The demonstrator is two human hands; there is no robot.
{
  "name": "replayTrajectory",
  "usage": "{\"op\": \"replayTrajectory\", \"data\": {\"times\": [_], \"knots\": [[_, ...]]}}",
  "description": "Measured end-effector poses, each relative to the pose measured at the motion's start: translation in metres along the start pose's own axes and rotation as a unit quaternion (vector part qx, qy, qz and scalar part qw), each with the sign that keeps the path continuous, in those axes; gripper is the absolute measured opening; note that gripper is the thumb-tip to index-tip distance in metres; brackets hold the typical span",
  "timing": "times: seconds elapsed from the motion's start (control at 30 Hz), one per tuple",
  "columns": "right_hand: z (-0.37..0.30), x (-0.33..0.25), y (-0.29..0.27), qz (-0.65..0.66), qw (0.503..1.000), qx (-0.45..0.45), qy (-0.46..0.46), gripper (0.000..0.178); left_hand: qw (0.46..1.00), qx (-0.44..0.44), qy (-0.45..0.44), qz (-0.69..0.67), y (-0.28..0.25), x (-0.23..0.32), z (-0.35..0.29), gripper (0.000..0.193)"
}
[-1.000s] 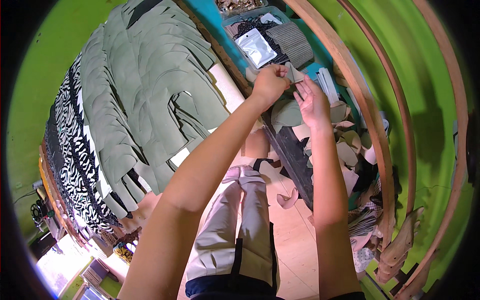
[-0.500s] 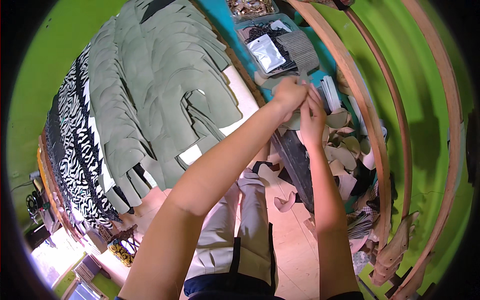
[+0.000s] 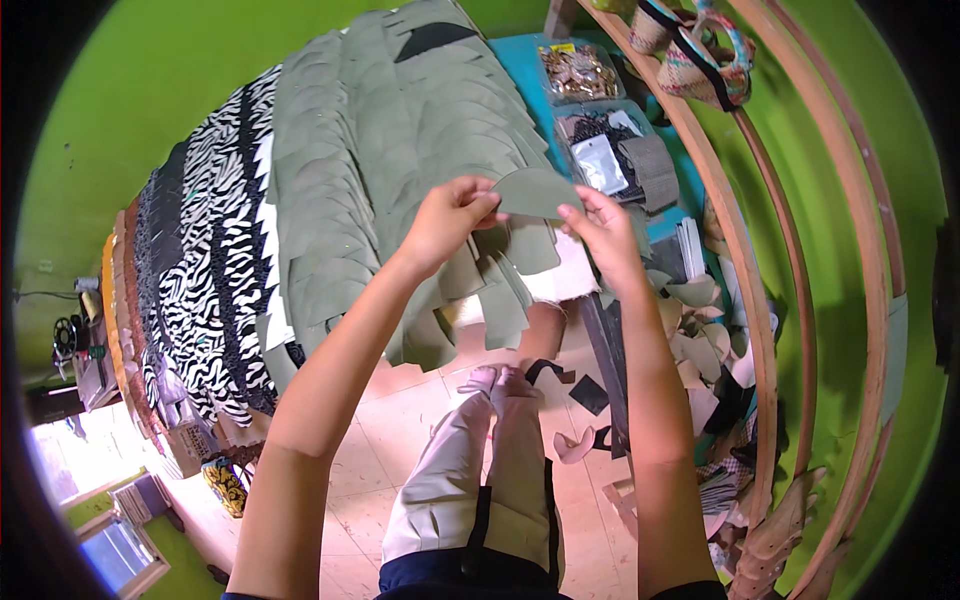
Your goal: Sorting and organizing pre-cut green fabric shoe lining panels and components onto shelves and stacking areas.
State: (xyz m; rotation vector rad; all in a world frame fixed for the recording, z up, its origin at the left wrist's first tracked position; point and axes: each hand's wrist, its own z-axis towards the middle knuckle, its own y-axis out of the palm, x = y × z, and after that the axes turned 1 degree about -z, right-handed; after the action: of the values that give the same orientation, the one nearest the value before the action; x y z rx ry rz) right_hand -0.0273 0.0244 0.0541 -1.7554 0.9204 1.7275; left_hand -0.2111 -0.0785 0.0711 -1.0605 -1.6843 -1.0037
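Between my hands a rounded grey-green leather piece is stretched over the table. My left hand pinches its left corner between thumb and fingers. On the opposite corner, my right hand grips it the same way. Below and beyond it lie long overlapping rows of cut grey-green leather pieces. One dark, curved piece rests on top of the rows at the far end.
Zebra-patterned pieces lie in rows on the left. Plastic boxes of metal fittings and of chains with a silver pouch stand at the far right. Leather scraps heap by the curved wooden rails. Offcuts lie on the floor.
My hands were together near the boxes at the right; they have moved left and spread apart. The leather piece now shows stretched between them. The view has shifted too.
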Motion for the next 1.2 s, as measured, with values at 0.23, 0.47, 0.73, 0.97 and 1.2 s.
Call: {"op": "replayTrajectory", "data": {"times": [0.23,0.47,0.73,0.97,1.2], "knots": [[0.033,0.027,0.04,-0.174,0.98,0.057,-0.074,0.025,0.965,0.129,0.008,0.227,-0.038,-0.012,-0.016,0.019],[0.035,0.031,0.062,-0.474,0.872,0.092,-0.083,0.026,0.905,0.217,0.029,0.364,-0.037,-0.026,-0.017,0.022],[0.025,0.027,0.078,-0.649,0.736,0.079,-0.178,0.021,0.792,0.216,0.046,0.569,-0.022,-0.023,-0.019,0.032],[0.01,0.039,0.086,-0.706,0.683,-0.008,-0.188,0.046,0.711,0.133,0.198,0.662,-0.02,-0.055,-0.024,0.049],[0.011,0.042,0.085,-0.704,0.689,0.006,-0.175,0.046,0.694,0.126,0.176,0.686,-0.018,-0.06,-0.024,0.051]]}}
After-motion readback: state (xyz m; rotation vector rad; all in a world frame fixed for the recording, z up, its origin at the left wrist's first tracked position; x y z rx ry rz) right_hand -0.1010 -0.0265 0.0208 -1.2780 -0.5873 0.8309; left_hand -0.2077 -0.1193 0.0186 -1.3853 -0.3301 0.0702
